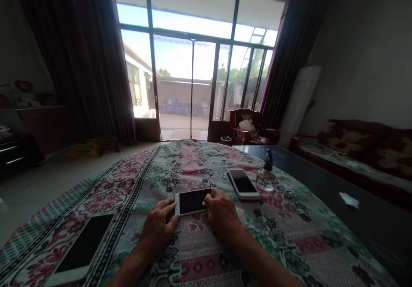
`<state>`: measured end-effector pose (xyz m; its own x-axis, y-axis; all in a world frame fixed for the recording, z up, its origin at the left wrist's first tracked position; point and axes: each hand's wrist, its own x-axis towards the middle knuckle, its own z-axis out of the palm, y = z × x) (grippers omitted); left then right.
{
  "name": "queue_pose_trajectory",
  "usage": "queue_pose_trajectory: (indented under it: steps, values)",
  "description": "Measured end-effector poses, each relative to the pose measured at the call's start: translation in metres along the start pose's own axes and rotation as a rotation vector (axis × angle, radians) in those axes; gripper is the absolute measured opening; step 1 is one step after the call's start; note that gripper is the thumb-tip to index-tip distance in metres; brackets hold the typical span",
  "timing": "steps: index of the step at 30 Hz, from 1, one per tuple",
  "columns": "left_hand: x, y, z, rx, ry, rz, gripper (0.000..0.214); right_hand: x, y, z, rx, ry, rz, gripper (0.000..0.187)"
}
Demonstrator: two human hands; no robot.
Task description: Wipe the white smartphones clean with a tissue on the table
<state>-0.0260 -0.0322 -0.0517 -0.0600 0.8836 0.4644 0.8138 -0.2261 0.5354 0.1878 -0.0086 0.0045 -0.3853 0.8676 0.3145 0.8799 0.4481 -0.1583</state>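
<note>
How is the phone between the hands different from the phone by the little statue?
The phone between the hands lies sideways, but the phone by the statue points away from the person; the statue is at. The left hand and right hand touch the first phone, but not the second. Both phones have dark screens and lie on the flowery cloth.

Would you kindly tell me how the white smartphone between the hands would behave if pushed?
The white smartphone looks rigid and flat, so it should slide without rolling. The patterned tablecloth may drag on it; the dark glass face looks fragile.
</note>
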Motion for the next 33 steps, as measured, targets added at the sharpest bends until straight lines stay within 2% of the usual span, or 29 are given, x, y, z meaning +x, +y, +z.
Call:
queue_pose_trajectory:
  steps: [6, 9, 13, 19, 23, 33]
  values:
    - [0.000, -0.005, 0.003, -0.004, 0.017, 0.013, 0.036, -0.002, -0.032, 0.013, 0.094, -0.031, -0.274, 0.018]
    - [0.000, -0.009, 0.005, -0.014, 0.021, 0.023, 0.035, -0.003, -0.042, 0.015, 0.108, -0.023, -0.327, 0.018]
    - [0.000, -0.010, 0.004, -0.020, 0.012, 0.034, 0.039, -0.004, -0.033, 0.011, 0.144, -0.017, -0.233, 0.018]
    - [0.001, -0.009, 0.003, -0.014, 0.001, 0.017, 0.040, -0.003, 0.004, 0.005, 0.065, 0.065, 0.016, 0.017]
    - [0.001, -0.011, 0.005, -0.014, 0.004, 0.016, 0.041, -0.004, 0.011, 0.007, 0.017, 0.115, 0.074, 0.016]
    - [0.000, -0.008, 0.005, -0.009, 0.014, 0.032, 0.036, -0.004, -0.034, 0.025, 0.160, 0.031, -0.278, 0.016]
